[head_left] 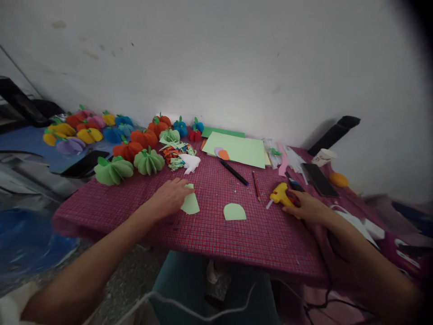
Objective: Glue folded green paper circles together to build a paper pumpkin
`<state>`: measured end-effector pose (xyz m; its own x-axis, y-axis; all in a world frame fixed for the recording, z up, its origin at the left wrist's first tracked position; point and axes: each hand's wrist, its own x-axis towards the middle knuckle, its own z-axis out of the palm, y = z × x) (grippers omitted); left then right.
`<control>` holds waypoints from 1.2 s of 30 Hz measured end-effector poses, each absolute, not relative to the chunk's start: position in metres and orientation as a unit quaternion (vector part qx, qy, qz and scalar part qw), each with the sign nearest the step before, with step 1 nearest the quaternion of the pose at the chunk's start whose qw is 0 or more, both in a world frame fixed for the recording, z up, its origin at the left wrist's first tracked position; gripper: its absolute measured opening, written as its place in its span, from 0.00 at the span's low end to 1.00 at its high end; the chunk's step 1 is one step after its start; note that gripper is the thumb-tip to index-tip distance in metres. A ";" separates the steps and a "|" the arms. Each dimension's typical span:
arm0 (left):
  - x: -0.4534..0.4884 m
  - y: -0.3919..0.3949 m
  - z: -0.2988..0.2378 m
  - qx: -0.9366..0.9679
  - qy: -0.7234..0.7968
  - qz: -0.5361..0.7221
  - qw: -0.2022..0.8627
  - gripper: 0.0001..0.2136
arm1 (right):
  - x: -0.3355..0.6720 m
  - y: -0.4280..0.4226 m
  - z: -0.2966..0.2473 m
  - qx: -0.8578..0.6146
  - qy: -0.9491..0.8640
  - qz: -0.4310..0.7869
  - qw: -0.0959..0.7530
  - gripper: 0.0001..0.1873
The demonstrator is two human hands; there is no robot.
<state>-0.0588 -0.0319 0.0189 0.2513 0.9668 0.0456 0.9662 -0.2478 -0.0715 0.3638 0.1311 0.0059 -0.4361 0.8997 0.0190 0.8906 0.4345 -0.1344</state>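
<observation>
My right hand (304, 207) is wrapped around the handle of a yellow glue gun (279, 194), its nozzle and pale tip pointing left and down over the table. My left hand (171, 196) pinches the upper end of a light green paper piece (191, 205) between thumb and fingers, low at the cloth. Between the two hands lies a stack of rounded light green paper cutouts (234, 211), flat on the checked red tablecloth (209, 234).
Colourful paper pumpkins (149, 161) crowd the left side, beside a heap of paper scraps (176, 153). Green sheets (240, 149), a black marker (234, 172) and a red pencil (256, 186) lie behind the cutouts. At right are a dark phone (320, 179) and paper cup (324, 156).
</observation>
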 end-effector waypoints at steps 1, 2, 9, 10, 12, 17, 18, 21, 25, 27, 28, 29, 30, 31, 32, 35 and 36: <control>-0.058 -0.033 0.018 -0.790 -0.612 0.000 0.044 0.18 | 0.362 0.127 0.011 -0.521 -0.851 0.049 0.037 0.32; -0.056 -0.034 0.019 -0.789 -0.613 -0.004 0.045 0.17 | 0.359 0.123 0.017 -0.514 -0.856 0.040 0.032 0.32; -0.054 -0.037 0.026 -0.781 -0.619 -0.012 0.080 0.12 | 0.299 0.069 0.037 -0.432 -0.891 0.066 0.120 0.24; -0.055 -0.037 0.026 -0.782 -0.618 -0.012 0.086 0.12 | 0.289 0.061 0.037 -0.420 -0.895 0.077 0.129 0.24; -0.058 -0.037 0.026 -0.783 -0.615 -0.011 0.095 0.11 | 0.271 0.047 0.038 -0.402 -0.900 0.097 0.140 0.23; -0.068 -0.042 0.038 -0.788 -0.606 -0.034 0.106 0.09 | 0.239 0.025 0.052 -0.403 -0.874 0.208 0.175 0.15; -0.069 -0.046 0.045 -0.792 -0.599 -0.049 0.108 0.09 | 0.235 0.022 0.055 -0.409 -0.856 0.262 0.176 0.13; -0.062 -0.061 0.064 -0.801 -0.569 -0.128 0.134 0.10 | 0.221 0.013 0.062 -0.408 -0.754 0.487 0.166 0.16; -0.030 -0.080 0.070 -0.837 -0.460 -0.195 0.223 0.11 | 0.205 0.005 0.054 -0.365 -0.527 0.760 0.107 0.28; -0.012 -0.081 0.062 -0.851 -0.438 -0.192 0.217 0.14 | 0.201 0.004 0.048 -0.340 -0.480 0.800 0.118 0.28; -0.005 -0.080 0.057 -0.860 -0.424 -0.197 0.203 0.14 | 0.201 0.005 0.046 -0.338 -0.478 0.799 0.138 0.25; 0.002 -0.077 0.053 -0.861 -0.426 -0.211 0.181 0.14 | 0.202 0.006 0.044 -0.344 -0.485 0.787 0.163 0.22; 0.008 -0.073 0.049 -0.851 -0.442 -0.237 0.155 0.13 | 0.204 0.009 0.043 -0.356 -0.497 0.769 0.187 0.20; 0.013 -0.069 0.046 -0.830 -0.471 -0.274 0.119 0.13 | 0.206 0.012 0.043 -0.370 -0.512 0.748 0.205 0.18; 0.017 -0.064 0.044 -0.796 -0.509 -0.319 0.070 0.14 | 0.209 0.015 0.043 -0.380 -0.529 0.727 0.217 0.17; 0.026 -0.047 0.043 -0.668 -0.599 -0.414 -0.153 0.20 | 0.219 0.026 0.043 -0.386 -0.591 0.670 0.230 0.16; 0.029 -0.042 0.042 -0.635 -0.608 -0.416 -0.231 0.19 | 0.222 0.029 0.043 -0.381 -0.609 0.657 0.229 0.16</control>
<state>0.0288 -0.0418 0.0419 -0.0860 0.9649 0.2482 0.5811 -0.1537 0.7992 0.2220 0.0290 0.0427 -0.6045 0.7649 -0.2225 0.1639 -0.1539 -0.9744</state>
